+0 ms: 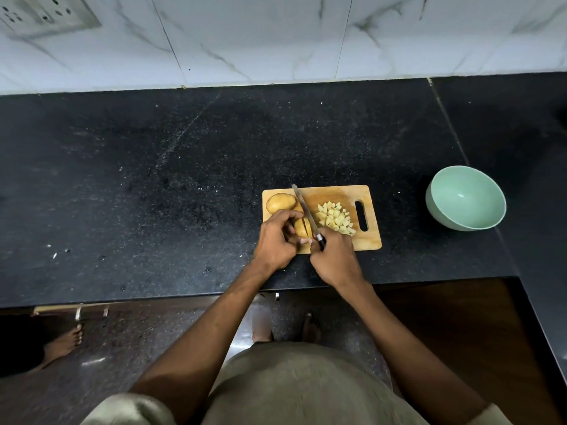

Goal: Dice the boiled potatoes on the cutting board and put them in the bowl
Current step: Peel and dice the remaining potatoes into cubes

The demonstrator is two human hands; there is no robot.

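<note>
Lying at the near left of the wooden cutting board (334, 193), a partly cut potato (301, 227) is steadied by the curled fingers of the left hand (277, 237), while the right hand (334, 259) grips the handle of a knife (303, 211) whose blade crosses it. A whole potato (280, 202) sits behind, and a pile of diced pieces (336, 217) lies to the right near the board's handle slot. The green bowl (441, 216) stands well apart to the right on the black bench (153, 179).
</note>
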